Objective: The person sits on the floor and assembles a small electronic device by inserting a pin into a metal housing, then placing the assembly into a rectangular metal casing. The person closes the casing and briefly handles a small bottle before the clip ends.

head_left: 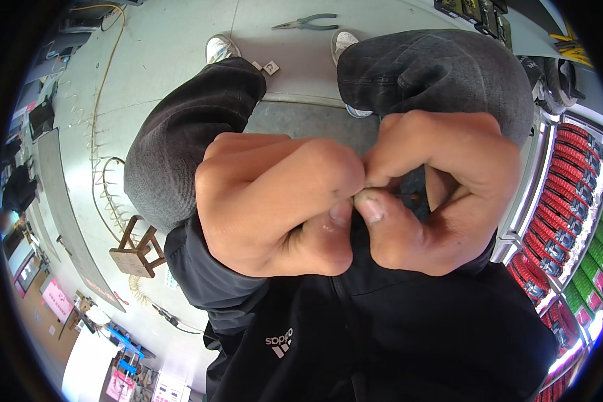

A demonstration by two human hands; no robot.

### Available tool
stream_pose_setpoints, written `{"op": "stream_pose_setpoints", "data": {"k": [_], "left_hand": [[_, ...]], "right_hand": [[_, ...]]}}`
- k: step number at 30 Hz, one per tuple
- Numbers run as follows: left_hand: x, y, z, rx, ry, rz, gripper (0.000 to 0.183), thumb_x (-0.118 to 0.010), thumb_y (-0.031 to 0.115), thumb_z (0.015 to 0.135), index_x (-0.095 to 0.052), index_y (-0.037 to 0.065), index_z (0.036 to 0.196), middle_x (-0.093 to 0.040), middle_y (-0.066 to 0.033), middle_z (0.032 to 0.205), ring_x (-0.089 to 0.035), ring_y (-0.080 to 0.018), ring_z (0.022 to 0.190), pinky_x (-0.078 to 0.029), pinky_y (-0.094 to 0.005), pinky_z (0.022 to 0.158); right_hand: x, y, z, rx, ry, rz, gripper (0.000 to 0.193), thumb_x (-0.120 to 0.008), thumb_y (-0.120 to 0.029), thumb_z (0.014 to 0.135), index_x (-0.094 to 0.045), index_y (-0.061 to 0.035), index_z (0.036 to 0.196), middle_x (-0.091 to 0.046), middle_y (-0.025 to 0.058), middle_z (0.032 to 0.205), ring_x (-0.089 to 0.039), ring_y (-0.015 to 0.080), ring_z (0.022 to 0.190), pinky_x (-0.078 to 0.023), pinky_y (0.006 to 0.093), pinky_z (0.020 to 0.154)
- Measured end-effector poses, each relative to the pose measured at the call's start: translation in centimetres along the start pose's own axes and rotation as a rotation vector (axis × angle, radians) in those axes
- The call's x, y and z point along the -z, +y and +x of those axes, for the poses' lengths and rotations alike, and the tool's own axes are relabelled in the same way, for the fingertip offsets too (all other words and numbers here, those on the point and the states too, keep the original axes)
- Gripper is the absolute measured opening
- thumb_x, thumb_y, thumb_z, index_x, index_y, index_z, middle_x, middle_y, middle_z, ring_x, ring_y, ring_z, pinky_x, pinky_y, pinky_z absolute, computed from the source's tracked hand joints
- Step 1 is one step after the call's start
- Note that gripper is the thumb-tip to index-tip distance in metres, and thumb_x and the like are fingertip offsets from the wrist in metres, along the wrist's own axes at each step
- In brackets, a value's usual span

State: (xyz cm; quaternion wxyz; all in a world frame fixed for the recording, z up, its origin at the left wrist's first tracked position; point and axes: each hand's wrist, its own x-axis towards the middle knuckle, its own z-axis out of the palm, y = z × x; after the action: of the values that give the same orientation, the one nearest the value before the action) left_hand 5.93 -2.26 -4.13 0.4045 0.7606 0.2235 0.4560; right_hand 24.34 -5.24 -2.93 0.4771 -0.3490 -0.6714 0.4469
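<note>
My left hand [268, 201] and my right hand [449, 194] meet in front of my chest, above my lap. Both are closed in a pinch, with thumb pressed to forefinger, and their fingertips touch or nearly touch. Whatever sits between them is hidden or too small to name. A dark speck shows inside the curl of the right fingers, but I cannot tell what it is. Beyond the hands, a pair of needle-nose pliers [306, 24] with grey handles lies on the floor, jaws to the left. Small white square pieces [271, 68] lie near my left shoe [221, 49].
At the left a small wooden stool [137, 251] stands on the pale floor, beside a coiled air hose [109, 194]. A lit shelf at the right holds red ribbed rolls [559, 191] and green ones [591, 268]. Dark boxes [476, 12] stand at the far right.
</note>
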Motion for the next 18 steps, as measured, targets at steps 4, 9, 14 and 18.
{"op": "stream_pose_setpoints", "data": {"k": [4,9,14,18], "left_hand": [[-0.3,-0.4,0.0,-0.028,0.015,0.016,0.009,-0.062,0.006,0.068,-0.054,0.003,0.072,-0.049,-0.0027,0.053,-0.044,-0.0194,0.038,-0.036,-0.0301,0.037],[-0.6,-0.9,-0.1,-0.102,0.059,0.025,0.009,-0.06,0.006,0.068,-0.052,0.001,0.068,-0.047,-0.0044,0.052,-0.04,-0.0182,0.036,-0.033,-0.0309,0.035],[-1.1,-0.8,-0.4,-0.088,0.139,-0.094,0.01,-0.058,0.006,0.07,-0.051,-0.001,0.066,-0.045,-0.0048,0.05,-0.039,-0.0174,0.035,-0.031,-0.0305,0.033],[-1.2,-0.8,-0.4,-0.055,0.16,-0.131,0.011,-0.058,0.006,0.071,-0.051,-0.001,0.066,-0.046,-0.0046,0.05,-0.04,-0.0175,0.035,-0.032,-0.03,0.033]], "right_hand": [[0.0,0.3,0.0,0.018,0.003,-0.008,0.009,-0.066,0.001,0.071,-0.061,0.0041,0.078,-0.061,0.0085,0.059,-0.053,0.0106,0.045,-0.036,0.0226,0.04],[0.0,0.3,0.1,0.015,-0.013,0.021,0.011,-0.071,0.0,0.072,-0.063,0.0031,0.079,-0.062,0.0088,0.06,-0.055,0.0116,0.045,-0.037,0.0226,0.04],[0.1,0.4,0.4,0.078,-0.042,-0.007,0.014,-0.075,0.0,0.072,-0.064,0.0021,0.081,-0.063,0.0088,0.061,-0.056,0.0119,0.046,-0.039,0.0221,0.04],[0.2,0.7,0.4,0.146,-0.038,-0.058,0.016,-0.077,-0.001,0.072,-0.065,0.0019,0.083,-0.063,0.0091,0.061,-0.057,0.0119,0.045,-0.04,0.0221,0.039]]}}
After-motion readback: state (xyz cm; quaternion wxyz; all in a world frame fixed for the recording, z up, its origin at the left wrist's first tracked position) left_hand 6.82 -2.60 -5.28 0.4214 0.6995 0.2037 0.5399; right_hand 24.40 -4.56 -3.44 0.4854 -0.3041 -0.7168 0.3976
